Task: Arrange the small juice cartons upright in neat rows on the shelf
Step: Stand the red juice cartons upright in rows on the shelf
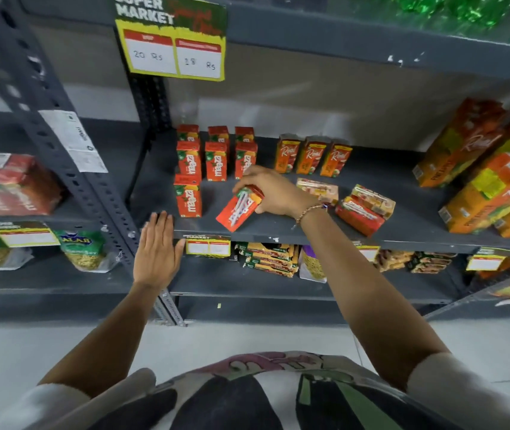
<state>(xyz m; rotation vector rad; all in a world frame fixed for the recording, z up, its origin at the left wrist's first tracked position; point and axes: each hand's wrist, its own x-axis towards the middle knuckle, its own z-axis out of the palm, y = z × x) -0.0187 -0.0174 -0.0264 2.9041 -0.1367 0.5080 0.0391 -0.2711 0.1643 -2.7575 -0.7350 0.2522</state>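
Observation:
My right hand [273,191] grips a small red juice carton [238,210], tilted with its straw side up, just above the grey shelf [309,226]. Several red cartons [215,161] stand upright in rows at the back left, and one more [188,197] stands alone in front of them. Three orange cartons [312,158] stand in a row to the right. Three small cartons [362,207] lie flat on the shelf right of my wrist. My left hand [157,249] hovers flat with fingers together at the shelf's front left edge, holding nothing.
Large orange juice boxes [476,172] lean in a pile at the shelf's right end. A price sign [171,38] hangs from the shelf above. A perforated grey upright [70,169] borders the left. Snack packets [267,259] fill the shelf below.

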